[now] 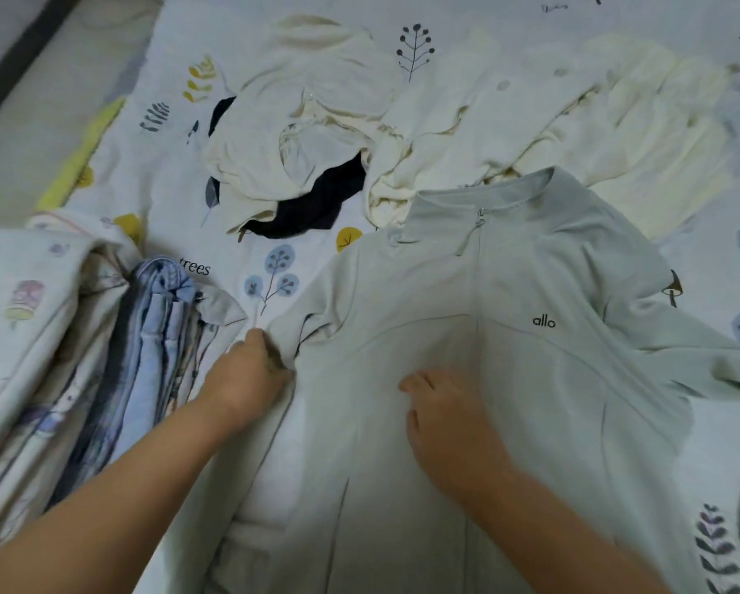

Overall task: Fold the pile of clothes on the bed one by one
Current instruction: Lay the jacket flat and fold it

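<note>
A pale grey-green zip jacket (531, 379) with a small dark logo lies spread front-up on the bed, collar away from me. My left hand (248, 379) pinches the jacket's fabric at its left side, near the armpit. On the jacket's front panel, left of the zip, my right hand (441, 422) rests with its fingers curled under. Beyond the collar lies a heap of cream garments (316, 122) with a dark navy piece (316, 203) under it, and more cream clothes (616, 122) spread to the right.
The bed is covered by a white sheet printed with trees and leaves (273, 276). A bunched quilt with blue and patterned layers (102, 358) sits at my left. The floor and a dark bed edge (20, 66) show at the top left.
</note>
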The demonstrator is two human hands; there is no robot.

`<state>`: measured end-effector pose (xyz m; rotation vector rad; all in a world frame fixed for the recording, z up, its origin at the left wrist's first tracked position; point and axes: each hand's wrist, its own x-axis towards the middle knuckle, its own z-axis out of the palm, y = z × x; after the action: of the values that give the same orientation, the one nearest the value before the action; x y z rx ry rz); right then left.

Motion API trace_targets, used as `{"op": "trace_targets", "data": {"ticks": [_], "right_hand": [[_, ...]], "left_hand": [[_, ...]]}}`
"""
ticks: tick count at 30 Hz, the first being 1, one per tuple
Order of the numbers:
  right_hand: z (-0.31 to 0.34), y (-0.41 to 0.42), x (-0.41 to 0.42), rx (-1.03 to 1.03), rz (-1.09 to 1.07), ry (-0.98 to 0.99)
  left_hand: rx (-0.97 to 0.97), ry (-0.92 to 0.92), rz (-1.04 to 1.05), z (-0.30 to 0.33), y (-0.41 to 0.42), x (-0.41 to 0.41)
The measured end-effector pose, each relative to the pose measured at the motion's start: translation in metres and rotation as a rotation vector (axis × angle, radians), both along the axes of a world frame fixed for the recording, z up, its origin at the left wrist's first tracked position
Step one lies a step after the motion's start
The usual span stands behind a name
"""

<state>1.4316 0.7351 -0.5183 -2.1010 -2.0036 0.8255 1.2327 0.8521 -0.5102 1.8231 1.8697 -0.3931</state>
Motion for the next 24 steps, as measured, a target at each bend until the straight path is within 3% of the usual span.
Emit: {"op": "trace_targets", "data": {"ticks": [4,8,9,12,14,19,21,24], "right_hand": [[0.0,-0.019,-0.021,-0.06,-0.006,0.022],[0.023,-0.029,-0.05,-0.061,-0.117,0.179],[0.033,-0.029,-0.06,-0.095,-0.196,0.329],[0.07,-0.027,-0.086,-0.231,-0.391,1.026],[0.082,-0.027,-0.091,-0.217,-0.492,1.227],[0.099,-0.038,-0.052,-0.132,-0.84,1.246],[0.1,-0.05,-0.024,-0.097,-0.881,1.128],[0.095,-0.067,0.01,-0.247,-0.904,0.94]], "left_hand": [[-0.094,0.063,-0.054,0.01,-0.013,-0.01],[-0.003,-0.118,0.005,0.051,-0.017,0.004],[-0.002,-0.216,0.045,0.064,-0.019,0.01],[-0.162,-0.573,0.243,0.1,-0.032,0.03],[-0.31,-0.792,0.347,0.116,-0.037,0.041],[-0.35,-0.996,0.252,0.123,-0.035,0.054],[-0.242,-0.922,0.228,0.11,-0.033,0.055],[-0.052,-0.643,0.121,0.07,-0.029,0.054]]}}
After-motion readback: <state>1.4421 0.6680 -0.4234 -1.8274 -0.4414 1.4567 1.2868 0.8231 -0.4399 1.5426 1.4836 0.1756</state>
